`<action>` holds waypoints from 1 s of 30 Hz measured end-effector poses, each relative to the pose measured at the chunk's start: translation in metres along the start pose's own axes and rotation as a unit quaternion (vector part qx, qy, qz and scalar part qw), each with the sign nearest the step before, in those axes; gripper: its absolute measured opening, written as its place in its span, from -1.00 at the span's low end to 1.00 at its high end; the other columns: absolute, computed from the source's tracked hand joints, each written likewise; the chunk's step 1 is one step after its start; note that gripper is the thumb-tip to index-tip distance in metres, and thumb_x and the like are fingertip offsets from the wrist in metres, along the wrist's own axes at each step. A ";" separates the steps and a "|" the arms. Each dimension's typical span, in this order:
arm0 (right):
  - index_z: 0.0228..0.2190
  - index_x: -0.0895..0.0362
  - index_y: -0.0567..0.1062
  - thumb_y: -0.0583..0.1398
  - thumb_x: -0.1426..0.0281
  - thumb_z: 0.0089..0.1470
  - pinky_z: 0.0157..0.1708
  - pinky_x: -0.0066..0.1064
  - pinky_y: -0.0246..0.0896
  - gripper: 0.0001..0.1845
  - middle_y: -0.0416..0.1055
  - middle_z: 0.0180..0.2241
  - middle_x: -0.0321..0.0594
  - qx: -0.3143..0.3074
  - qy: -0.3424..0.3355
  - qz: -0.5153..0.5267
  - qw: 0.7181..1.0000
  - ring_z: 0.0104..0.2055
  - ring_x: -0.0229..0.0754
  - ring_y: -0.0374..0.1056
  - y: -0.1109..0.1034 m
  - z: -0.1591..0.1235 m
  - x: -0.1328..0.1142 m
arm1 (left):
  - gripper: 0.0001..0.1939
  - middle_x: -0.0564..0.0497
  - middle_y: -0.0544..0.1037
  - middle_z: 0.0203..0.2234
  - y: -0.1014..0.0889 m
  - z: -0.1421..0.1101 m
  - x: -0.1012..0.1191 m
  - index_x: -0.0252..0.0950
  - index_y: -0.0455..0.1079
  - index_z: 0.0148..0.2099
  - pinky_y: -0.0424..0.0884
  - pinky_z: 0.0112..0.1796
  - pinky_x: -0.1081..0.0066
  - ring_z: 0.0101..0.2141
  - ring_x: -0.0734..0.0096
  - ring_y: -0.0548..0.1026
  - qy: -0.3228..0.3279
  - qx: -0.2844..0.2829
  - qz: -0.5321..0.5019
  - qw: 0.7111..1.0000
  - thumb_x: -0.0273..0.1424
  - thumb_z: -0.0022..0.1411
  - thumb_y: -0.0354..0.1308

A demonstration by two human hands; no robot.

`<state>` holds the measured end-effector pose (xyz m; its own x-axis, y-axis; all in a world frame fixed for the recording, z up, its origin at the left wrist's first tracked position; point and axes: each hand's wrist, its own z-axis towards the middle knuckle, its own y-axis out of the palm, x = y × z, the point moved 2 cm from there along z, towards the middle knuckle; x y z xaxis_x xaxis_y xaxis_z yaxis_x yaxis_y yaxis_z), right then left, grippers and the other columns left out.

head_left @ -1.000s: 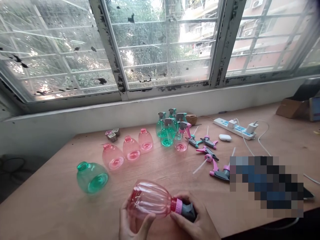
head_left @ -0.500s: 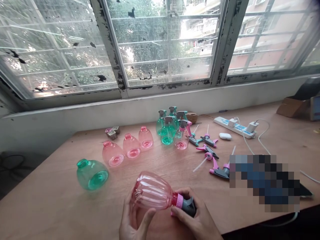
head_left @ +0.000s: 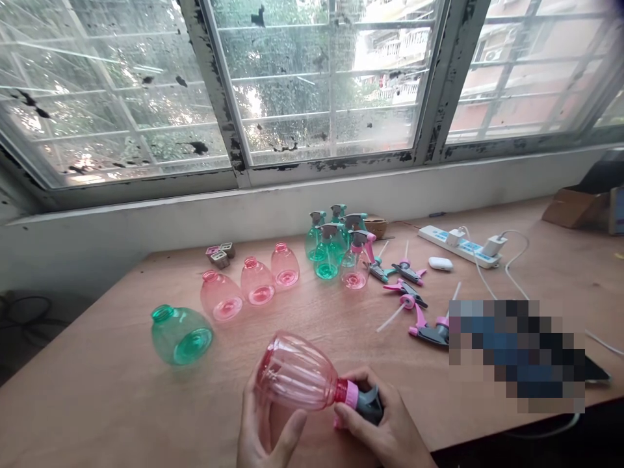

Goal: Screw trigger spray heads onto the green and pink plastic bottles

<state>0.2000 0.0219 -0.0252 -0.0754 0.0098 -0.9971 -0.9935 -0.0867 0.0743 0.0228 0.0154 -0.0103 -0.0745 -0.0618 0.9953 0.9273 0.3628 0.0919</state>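
Note:
I hold a pink ribbed spray bottle (head_left: pixel 295 370) on its side above the near edge of the wooden table (head_left: pixel 97 390). My left hand (head_left: pixel 266 432) cups the bottle's body from below, fingers curled round it. My right hand (head_left: pixel 385 429) is closed on the grey trigger head (head_left: pixel 368 404) with its pink collar, fitted at the bottle's neck. The bottle's base points away from me to the left.
A green bottle (head_left: pixel 180 335) without a head lies at the left. Three open pink bottles (head_left: pixel 253 283) stand behind it. Assembled green and pink sprayers (head_left: pixel 336 250) cluster mid-table. Loose trigger heads (head_left: pixel 409 302) lie to the right, near a power strip (head_left: pixel 458 246), earbud case (head_left: pixel 440 263) and cardboard box (head_left: pixel 572 207).
The bottle's base has lifted and tipped a little further up and away from me; both hands keep their hold on the bottle and head.

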 end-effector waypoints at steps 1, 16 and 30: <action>-0.29 0.14 0.52 0.34 0.08 0.01 -0.44 -0.40 0.32 -0.61 0.55 -0.53 -0.23 -0.005 -0.001 -0.007 1.000 -0.49 -0.14 0.46 0.000 0.000 -0.001 | -0.16 -0.11 0.52 0.10 0.000 0.000 0.001 -0.17 0.28 0.22 0.25 0.24 0.18 0.20 -0.04 0.38 -0.001 0.006 0.004 1.000 -0.06 -0.08 0.43; -0.33 0.15 0.48 0.40 0.10 -0.03 -0.43 -0.43 0.38 -0.59 0.51 -0.57 -0.31 -0.023 0.043 0.098 0.994 -0.52 -0.21 0.47 -0.004 0.003 0.005 | -0.09 -0.10 0.53 0.11 -0.004 0.003 -0.010 -0.15 0.30 0.22 0.19 0.27 0.12 0.24 -0.10 0.34 -0.004 0.012 -0.001 1.000 -0.15 -0.19 0.51; -0.32 0.12 0.47 0.44 0.07 -0.13 -0.45 -0.34 0.46 -0.52 0.51 -0.57 -0.33 -0.014 0.067 0.164 0.984 -0.56 -0.20 0.46 -0.004 0.007 0.011 | -0.16 -0.07 0.59 0.02 -0.007 0.008 -0.013 -0.17 0.40 0.11 0.28 0.23 0.16 0.15 -0.08 0.44 0.008 0.012 0.024 1.000 -0.09 -0.26 0.51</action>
<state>0.2029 0.0295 -0.0365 -0.3787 -0.1541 -0.9126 -0.9142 -0.0912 0.3948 0.0145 0.0212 -0.0239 -0.0248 -0.0588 0.9980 0.9204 0.3882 0.0457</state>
